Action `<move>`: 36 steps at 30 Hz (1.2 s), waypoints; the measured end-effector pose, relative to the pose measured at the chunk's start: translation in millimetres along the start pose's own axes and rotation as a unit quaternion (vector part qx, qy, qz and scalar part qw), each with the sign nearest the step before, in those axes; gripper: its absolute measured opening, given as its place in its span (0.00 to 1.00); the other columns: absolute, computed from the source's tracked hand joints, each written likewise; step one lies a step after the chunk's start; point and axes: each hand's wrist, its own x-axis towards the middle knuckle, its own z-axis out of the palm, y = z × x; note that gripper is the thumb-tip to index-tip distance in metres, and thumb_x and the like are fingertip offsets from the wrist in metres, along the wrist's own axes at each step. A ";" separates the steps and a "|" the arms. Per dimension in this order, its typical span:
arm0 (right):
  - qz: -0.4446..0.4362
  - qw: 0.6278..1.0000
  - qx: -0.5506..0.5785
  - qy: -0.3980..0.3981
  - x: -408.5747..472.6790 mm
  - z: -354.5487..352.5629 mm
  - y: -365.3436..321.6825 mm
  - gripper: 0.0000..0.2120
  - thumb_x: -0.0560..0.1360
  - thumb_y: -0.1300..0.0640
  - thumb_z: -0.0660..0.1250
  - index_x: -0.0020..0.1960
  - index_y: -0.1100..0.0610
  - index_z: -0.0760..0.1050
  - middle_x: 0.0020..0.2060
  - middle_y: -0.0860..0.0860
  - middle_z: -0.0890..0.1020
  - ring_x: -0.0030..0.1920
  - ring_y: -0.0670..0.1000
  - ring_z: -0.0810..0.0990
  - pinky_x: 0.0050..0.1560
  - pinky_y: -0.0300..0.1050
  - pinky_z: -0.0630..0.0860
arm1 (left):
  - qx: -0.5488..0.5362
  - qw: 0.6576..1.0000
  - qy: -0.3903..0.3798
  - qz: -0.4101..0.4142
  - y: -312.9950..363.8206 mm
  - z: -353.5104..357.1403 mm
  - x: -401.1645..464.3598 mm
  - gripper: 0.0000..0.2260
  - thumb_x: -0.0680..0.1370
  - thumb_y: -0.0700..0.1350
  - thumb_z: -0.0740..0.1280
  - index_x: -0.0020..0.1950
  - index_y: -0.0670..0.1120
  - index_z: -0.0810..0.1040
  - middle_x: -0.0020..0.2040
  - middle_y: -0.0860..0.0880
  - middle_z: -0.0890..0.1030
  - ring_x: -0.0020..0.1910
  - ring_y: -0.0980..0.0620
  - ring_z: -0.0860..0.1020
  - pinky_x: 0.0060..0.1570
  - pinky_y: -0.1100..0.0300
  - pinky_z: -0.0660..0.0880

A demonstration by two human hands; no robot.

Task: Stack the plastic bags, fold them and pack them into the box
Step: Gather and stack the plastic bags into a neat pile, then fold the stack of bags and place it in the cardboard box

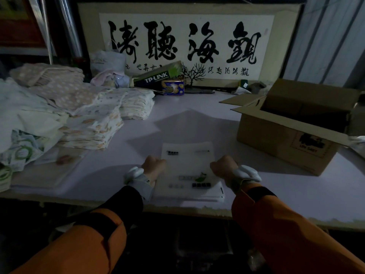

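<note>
A flat stack of white plastic bags [187,167] with dark printed labels lies on the table near its front edge. My left hand [154,166] grips the stack's left edge with the fingers curled. On the opposite edge, my right hand [223,167] holds the stack in the same way. An open cardboard box [284,139] stands to the right, its flaps spread and its inside dark.
Piles of folded patterned cloth [94,123] and more bags [21,151] fill the left side of the white table [197,119]. A TP-LINK carton [156,77], a tin [173,87] and a framed calligraphy panel [185,40] stand at the back.
</note>
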 end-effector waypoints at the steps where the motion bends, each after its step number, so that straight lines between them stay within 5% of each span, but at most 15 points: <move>1: 0.000 1.000 0.000 -0.006 -2.8 -0.9 2.3 0.10 0.71 0.46 0.61 0.36 0.51 0.68 0.40 0.50 0.74 0.44 0.52 0.76 0.45 0.46 0.73 | 0.001 1.000 -0.004 0.001 1.2 -0.3 -2.5 0.12 0.69 0.45 0.64 0.27 0.45 0.67 0.32 0.43 0.72 0.37 0.46 0.73 0.39 0.55 0.67; 5: -0.006 0.999 0.024 -0.030 -14.8 -11.6 1.9 0.13 0.74 0.47 0.62 0.39 0.57 0.74 0.41 0.54 0.78 0.44 0.55 0.79 0.48 0.51 0.77 | 0.046 0.999 -0.009 -0.015 6.5 -4.3 -13.3 0.11 0.64 0.49 0.64 0.30 0.41 0.72 0.33 0.40 0.75 0.39 0.42 0.77 0.40 0.55 0.68; 8: -0.008 0.997 0.015 -0.069 -28.7 -23.4 -4.9 0.10 0.72 0.49 0.66 0.41 0.56 0.77 0.45 0.56 0.82 0.48 0.58 0.82 0.55 0.58 0.79 | 0.116 0.992 -0.036 -0.026 11.6 -6.7 -15.5 0.25 0.69 0.51 0.68 0.55 0.31 0.76 0.53 0.32 0.80 0.54 0.36 0.79 0.47 0.50 0.75; 10: -0.010 0.996 0.002 -0.088 -38.3 -27.2 -9.8 0.08 0.70 0.52 0.69 0.38 0.57 0.77 0.39 0.55 0.81 0.44 0.57 0.82 0.53 0.59 0.80 | 0.142 0.988 -0.047 -0.032 15.1 -8.8 -20.7 0.28 0.71 0.50 0.69 0.63 0.32 0.73 0.60 0.33 0.77 0.59 0.36 0.77 0.57 0.46 0.75; 15: 0.008 0.994 -0.010 -0.106 -52.5 -28.4 -12.5 0.15 0.67 0.59 0.72 0.52 0.62 0.78 0.49 0.57 0.80 0.52 0.57 0.80 0.56 0.57 0.80 | 0.127 0.989 -0.065 -0.042 19.3 -7.2 -33.0 0.22 0.72 0.47 0.70 0.62 0.36 0.76 0.59 0.38 0.79 0.57 0.39 0.78 0.58 0.48 0.76; 20: -0.001 0.993 0.010 -0.116 -64.0 -26.8 -14.1 0.06 0.70 0.58 0.73 0.38 0.57 0.76 0.43 0.56 0.79 0.48 0.58 0.79 0.46 0.55 0.82 | 0.117 0.989 -0.075 -0.056 21.0 -7.7 -41.4 0.24 0.75 0.46 0.68 0.66 0.32 0.72 0.64 0.31 0.75 0.61 0.33 0.76 0.58 0.44 0.75; 23: -0.011 0.995 0.001 -0.100 -68.4 -25.9 -11.3 0.05 0.70 0.59 0.72 0.41 0.60 0.78 0.44 0.57 0.80 0.49 0.60 0.80 0.46 0.55 0.82 | 0.084 0.992 -0.074 -0.067 21.5 -10.4 -44.4 0.21 0.75 0.43 0.68 0.65 0.33 0.73 0.63 0.34 0.76 0.60 0.36 0.77 0.61 0.45 0.75; 27: -0.036 0.995 -0.039 -0.088 -68.8 -22.1 -4.8 0.06 0.73 0.59 0.69 0.39 0.58 0.74 0.45 0.57 0.79 0.49 0.58 0.80 0.52 0.51 0.81 | 0.086 0.990 -0.076 -0.082 24.8 -9.7 -48.3 0.25 0.75 0.40 0.68 0.68 0.30 0.69 0.67 0.28 0.70 0.64 0.31 0.74 0.46 0.50 0.74; 31: -0.052 0.994 -0.041 -0.083 -71.4 -18.3 -1.3 0.11 0.74 0.58 0.68 0.35 0.55 0.70 0.37 0.52 0.78 0.36 0.48 0.77 0.36 0.40 0.76 | 0.089 0.989 -0.078 -0.085 25.2 -9.7 -47.3 0.25 0.75 0.38 0.68 0.67 0.26 0.65 0.64 0.25 0.70 0.61 0.26 0.73 0.39 0.56 0.64; 33: -0.044 0.996 -0.040 -0.073 -72.9 -17.9 0.2 0.05 0.70 0.59 0.72 0.43 0.58 0.76 0.42 0.54 0.81 0.45 0.55 0.81 0.46 0.48 0.80 | 0.095 0.988 -0.077 -0.089 26.5 -12.9 -46.7 0.22 0.76 0.38 0.67 0.66 0.27 0.69 0.55 0.27 0.77 0.47 0.32 0.79 0.35 0.56 0.64; 36: -0.006 0.996 -0.002 -0.089 -67.7 -14.3 -2.7 0.27 0.67 0.64 0.73 0.65 0.66 0.70 0.62 0.63 0.75 0.63 0.63 0.75 0.60 0.53 0.74 | 0.107 0.986 -0.087 -0.098 25.7 -17.5 -42.8 0.19 0.78 0.40 0.67 0.65 0.32 0.72 0.66 0.33 0.74 0.54 0.41 0.76 0.46 0.55 0.68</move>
